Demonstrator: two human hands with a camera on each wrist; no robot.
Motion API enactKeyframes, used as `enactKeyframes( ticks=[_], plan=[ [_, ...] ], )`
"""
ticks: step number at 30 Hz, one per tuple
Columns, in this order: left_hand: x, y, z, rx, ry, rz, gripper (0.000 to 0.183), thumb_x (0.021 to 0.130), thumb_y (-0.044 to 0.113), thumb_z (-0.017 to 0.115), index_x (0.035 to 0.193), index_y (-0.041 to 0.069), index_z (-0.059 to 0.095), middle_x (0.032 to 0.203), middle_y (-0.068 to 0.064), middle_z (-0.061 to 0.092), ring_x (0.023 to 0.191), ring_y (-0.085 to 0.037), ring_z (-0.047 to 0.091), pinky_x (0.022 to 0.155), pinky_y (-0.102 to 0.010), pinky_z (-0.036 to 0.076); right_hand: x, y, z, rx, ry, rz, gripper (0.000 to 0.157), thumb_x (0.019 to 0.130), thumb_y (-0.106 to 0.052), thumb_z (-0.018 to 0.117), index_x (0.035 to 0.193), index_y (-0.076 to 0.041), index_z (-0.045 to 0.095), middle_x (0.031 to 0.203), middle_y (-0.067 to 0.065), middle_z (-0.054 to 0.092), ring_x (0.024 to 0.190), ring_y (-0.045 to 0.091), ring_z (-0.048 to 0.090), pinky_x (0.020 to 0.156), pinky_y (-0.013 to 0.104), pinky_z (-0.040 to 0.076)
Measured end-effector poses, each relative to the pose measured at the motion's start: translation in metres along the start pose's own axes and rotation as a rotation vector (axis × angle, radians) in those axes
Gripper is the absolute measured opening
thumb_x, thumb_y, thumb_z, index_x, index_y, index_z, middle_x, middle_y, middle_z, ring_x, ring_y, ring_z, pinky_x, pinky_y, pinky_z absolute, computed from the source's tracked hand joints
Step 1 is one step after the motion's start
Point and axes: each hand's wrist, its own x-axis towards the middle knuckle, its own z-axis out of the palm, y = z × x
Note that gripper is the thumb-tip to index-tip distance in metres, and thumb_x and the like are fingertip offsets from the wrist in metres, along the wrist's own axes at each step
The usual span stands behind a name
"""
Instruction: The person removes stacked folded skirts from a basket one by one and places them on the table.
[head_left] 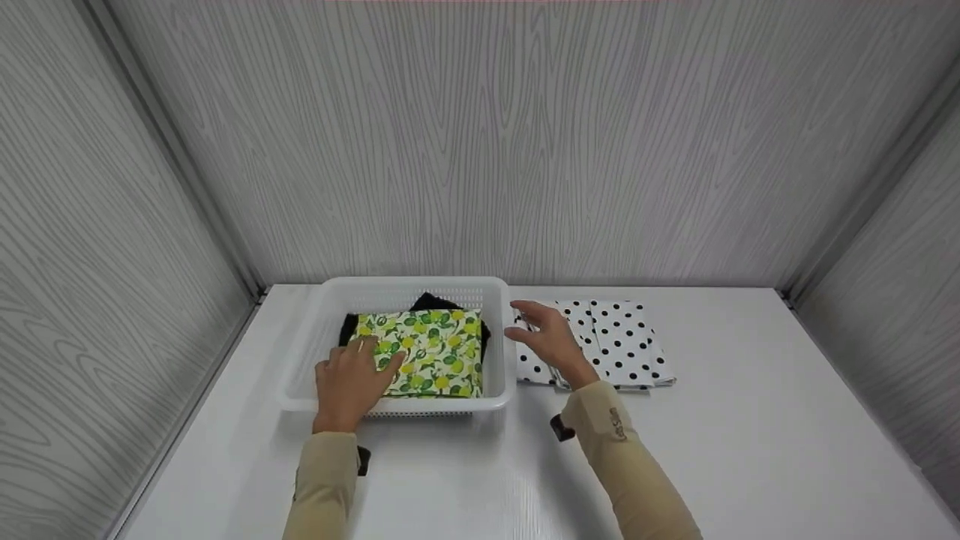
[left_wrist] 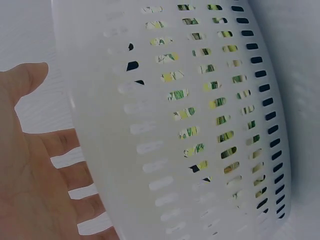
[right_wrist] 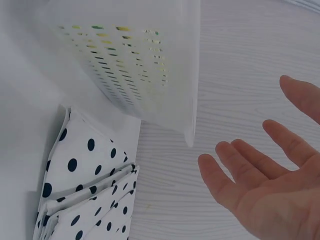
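A white perforated plastic basket point(head_left: 491, 292) holds a folded cloth with a lemon print point(head_left: 431, 352), which lies over some black fabric point(head_left: 433, 301). My left hand point(head_left: 351, 375) hovers above the basket's front left part with fingers spread and nothing held. In the left wrist view that hand point(left_wrist: 45, 165) shows behind the basket's rim. My right hand point(head_left: 553, 341) is in the air just right of the basket, its fingers apart and holding nothing. Beneath it lies a folded white cloth with black dots point(head_left: 622, 345). The right wrist view also shows this empty hand point(right_wrist: 265, 185).
Everything stands on a white table point(head_left: 750, 435). Grey wood-grain panels enclose it at the back point(head_left: 510, 150), left point(head_left: 90, 262) and right point(head_left: 892, 285). The basket's raised walls stand between the two cloths.
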Motion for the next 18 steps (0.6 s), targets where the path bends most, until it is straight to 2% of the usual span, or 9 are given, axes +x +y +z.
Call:
enactKeyframes(
  ticks=[10, 18],
  plan=[
    [0.001, -0.015, 0.000, -0.021, -0.082, -0.056, 0.066, 0.098, 0.048, 0.060, 0.136, -0.006, 0.059, 0.132, -0.028, 0.061, 0.116, -0.053, 0.055, 0.089, -0.072, 0.041, 0.003, -0.007, 0.012, 0.030, -0.037, -0.049, 0.051, 0.095, -0.008, 0.068, 0.142, 0.006, 0.054, 0.149, 0.023, 0.048, 0.136, 0.040, 0.047, 0.108, 0.046, 0.044],
    [0.003, -0.030, 0.001, -0.078, -0.145, -0.094, 0.069, 0.102, 0.051, 0.052, 0.141, -0.006, 0.054, 0.136, -0.029, 0.057, 0.119, -0.054, 0.053, 0.092, -0.074, 0.040, 0.008, -0.007, 0.028, 0.050, -0.075, -0.014, 0.052, 0.095, -0.007, 0.068, 0.143, 0.004, 0.054, 0.150, 0.020, 0.048, 0.136, 0.039, 0.048, 0.107, 0.047, 0.045]
  ],
)
